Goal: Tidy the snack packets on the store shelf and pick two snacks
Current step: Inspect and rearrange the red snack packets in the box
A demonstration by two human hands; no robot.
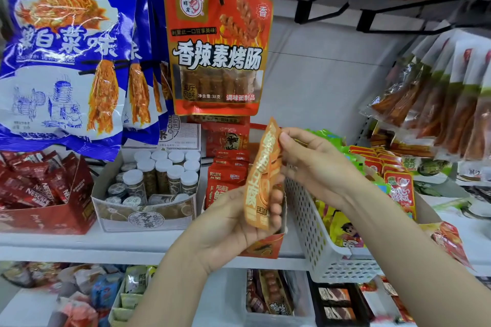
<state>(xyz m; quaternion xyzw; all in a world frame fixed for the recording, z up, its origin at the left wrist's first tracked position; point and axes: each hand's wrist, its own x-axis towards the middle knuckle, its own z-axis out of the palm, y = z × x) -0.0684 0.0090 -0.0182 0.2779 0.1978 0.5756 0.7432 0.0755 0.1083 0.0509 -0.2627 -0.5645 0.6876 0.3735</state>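
Between the two hands, in front of the white shelf point(79, 243), an orange snack packet point(263, 175) is standing nearly upright. The left hand point(233, 223) is cupping its lower half from below, fingers curling round the right edge. The right hand point(316, 164) is pinching the packet's upper edge between thumb and fingertips. Just behind the packet, red packets point(228, 167) are sitting in a box, with a white perforated basket point(318, 231) immediately to its right.
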